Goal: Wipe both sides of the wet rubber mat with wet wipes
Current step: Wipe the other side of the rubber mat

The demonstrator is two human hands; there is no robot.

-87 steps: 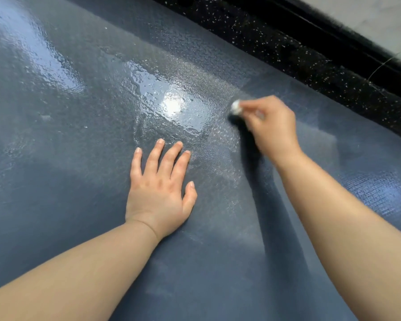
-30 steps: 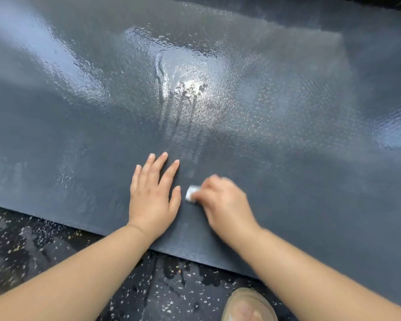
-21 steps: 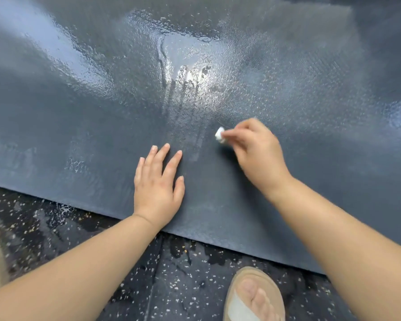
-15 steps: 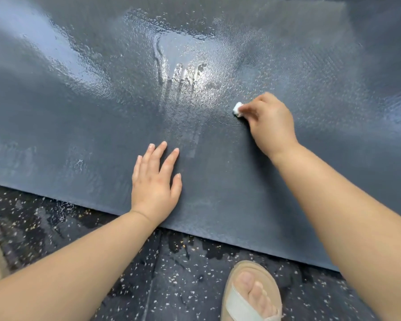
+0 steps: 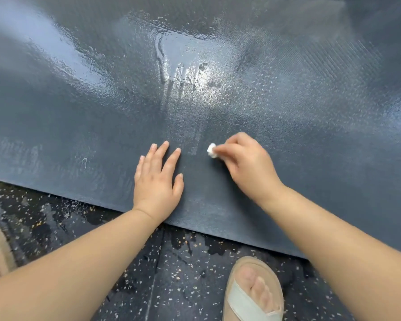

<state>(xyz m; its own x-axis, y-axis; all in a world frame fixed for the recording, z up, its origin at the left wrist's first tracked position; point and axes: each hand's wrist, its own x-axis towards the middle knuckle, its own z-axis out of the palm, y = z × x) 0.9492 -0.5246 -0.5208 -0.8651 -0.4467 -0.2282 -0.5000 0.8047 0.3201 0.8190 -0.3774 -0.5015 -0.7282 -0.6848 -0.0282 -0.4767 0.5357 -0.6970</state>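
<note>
Head view: large dark grey textured rubber mat (image 5: pixel 310 112) lies flat on black speckled floor (image 5: pixel 183 274), near edge crossing the frame just ahead of a beige sandal (image 5: pixel 252 293) with a pale strap. Left hand (image 5: pixel 156 181) lies flat on the mat by that edge, fingers straight and spread, holding nothing, pinning the sheet. Right hand (image 5: pixel 248 165) pinches a small balled-up white wet wipe (image 5: pixel 211 150) between thumb and fingertips, with the wipe touching the mat just right of the left fingertips. Pooled water (image 5: pixel 188 63) with finger-like streaks glints further up the mat, beyond both hands. The glossy band (image 5: pixel 63 56) at upper left also reads as wet. Surface around the hands looks matte, so my read is near strip mostly done, far part pending, underside not started. For this step: the wipe is tiny against the sheet, so unfold it for more contact area. Run straight overlapping strokes from the puddle toward the near edge, with firm downward pressure so the embossed texture gets cleaned, not skimmed. Use the left palm as anchor beside each lane to stop the sheet creeping on the wet floor. Risk: a saturated wipe only smears water, so swap it once it stops picking up.
</note>
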